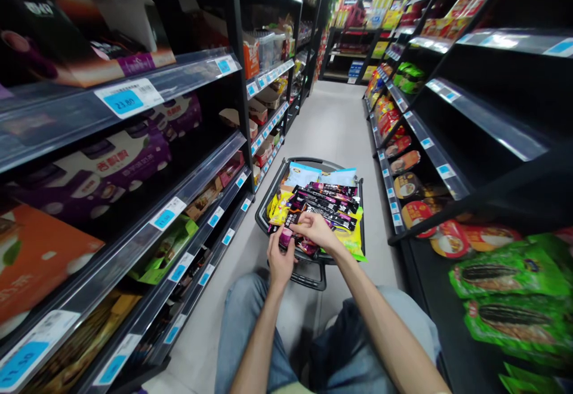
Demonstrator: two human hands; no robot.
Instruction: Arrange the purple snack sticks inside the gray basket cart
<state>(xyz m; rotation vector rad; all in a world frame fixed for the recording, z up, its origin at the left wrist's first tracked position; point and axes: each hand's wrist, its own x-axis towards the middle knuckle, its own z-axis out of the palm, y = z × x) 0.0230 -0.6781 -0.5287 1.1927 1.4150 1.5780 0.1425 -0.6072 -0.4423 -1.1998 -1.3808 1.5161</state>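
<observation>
A small dark snack packet (pixel 290 227) sits at the near edge of the shopping basket (pixel 268 194), in the lower middle of the frame. Both hands hold it. The left hand (pixel 280 261) reaches up from below, its fingers closed around the lower end of the packet. The right hand (pixel 316 230) comes from the lower right with the forearm stretched, its fingers bent and pinching the top. More dark packets (pixel 329 202) and yellow bags (pixel 353 237) fill the basket. Shelves (pixel 188 185) stand at both sides.
</observation>
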